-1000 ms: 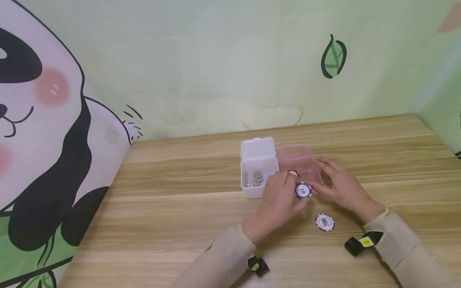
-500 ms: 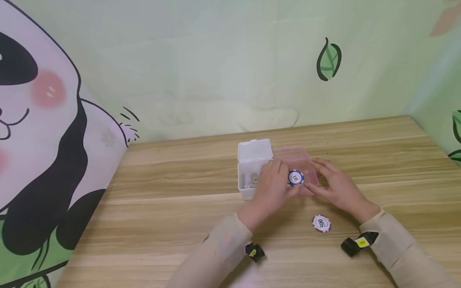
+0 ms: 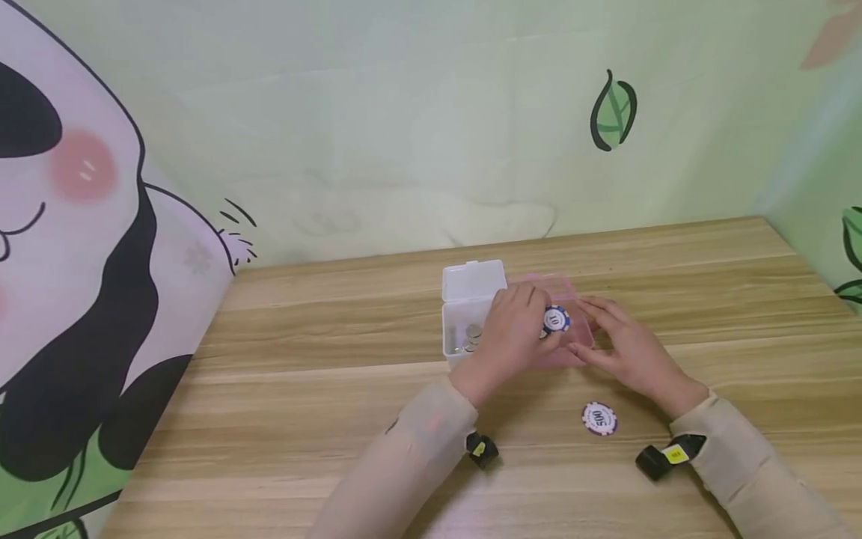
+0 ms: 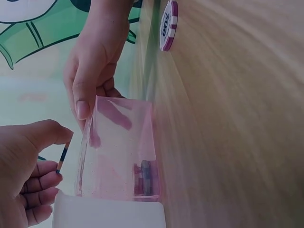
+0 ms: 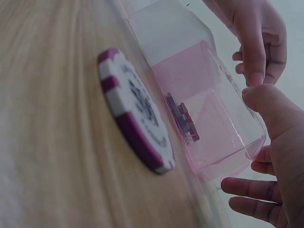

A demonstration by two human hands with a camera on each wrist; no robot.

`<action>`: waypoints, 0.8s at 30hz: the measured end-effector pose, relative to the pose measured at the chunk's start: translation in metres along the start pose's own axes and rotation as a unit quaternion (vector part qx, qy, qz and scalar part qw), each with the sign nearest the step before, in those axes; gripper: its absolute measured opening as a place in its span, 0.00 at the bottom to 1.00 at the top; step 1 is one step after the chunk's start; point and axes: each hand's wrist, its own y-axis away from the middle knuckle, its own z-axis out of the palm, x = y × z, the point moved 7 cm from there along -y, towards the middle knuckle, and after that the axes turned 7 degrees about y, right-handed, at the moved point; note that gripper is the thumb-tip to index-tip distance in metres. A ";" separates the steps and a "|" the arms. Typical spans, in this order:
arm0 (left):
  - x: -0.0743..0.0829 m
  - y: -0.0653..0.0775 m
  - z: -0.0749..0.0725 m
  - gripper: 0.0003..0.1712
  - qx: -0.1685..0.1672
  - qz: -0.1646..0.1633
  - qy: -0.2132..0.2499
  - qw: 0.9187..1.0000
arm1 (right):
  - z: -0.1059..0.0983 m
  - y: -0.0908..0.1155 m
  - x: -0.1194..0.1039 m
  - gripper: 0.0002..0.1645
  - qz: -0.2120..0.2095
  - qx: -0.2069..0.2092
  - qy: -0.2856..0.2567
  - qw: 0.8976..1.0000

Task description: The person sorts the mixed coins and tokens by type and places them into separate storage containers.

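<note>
My left hand [image 3: 510, 329] pinches a blue-and-white poker chip [image 3: 556, 319] marked 10 between thumb and fingers, above the open pink see-through plastic box [image 3: 572, 348]. Edge-on, that chip [image 4: 64, 153] shows over the box's rim in the left wrist view. Inside the box, a dark chip and a reddish chip [image 5: 189, 124] stand on edge against the wall. My right hand [image 3: 636, 355] holds the box's right side, thumb at its near corner. On the table nearer me lies a purple-and-white poker chip [image 3: 599, 418] marked 500.
A white plastic box [image 3: 453, 338] with its lid [image 3: 474, 281] flipped back sits against the pink box's left side. Several silver coins [image 3: 474, 331] lie in it. Wood-grain table [image 3: 303, 419] surrounds them, with a printed cloth wall [image 3: 404, 150] behind.
My left hand has carried the blue chip away from me, from the pink box's near edge to over the box. The right hand keeps its place on the box.
</note>
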 end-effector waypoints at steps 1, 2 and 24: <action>0.000 -0.001 0.001 0.23 -0.009 -0.002 -0.002 1.000 | 0.000 0.000 0.000 0.39 -0.001 0.001 0.000 1.000; 0.000 -0.003 0.003 0.23 -0.017 -0.004 -0.003 1.000 | 0.000 0.000 0.000 0.39 -0.001 0.001 0.000 1.000; -0.006 -0.018 0.029 0.24 -0.112 -0.007 -0.066 0.991 | 0.000 0.001 0.000 0.40 0.000 0.000 0.001 1.000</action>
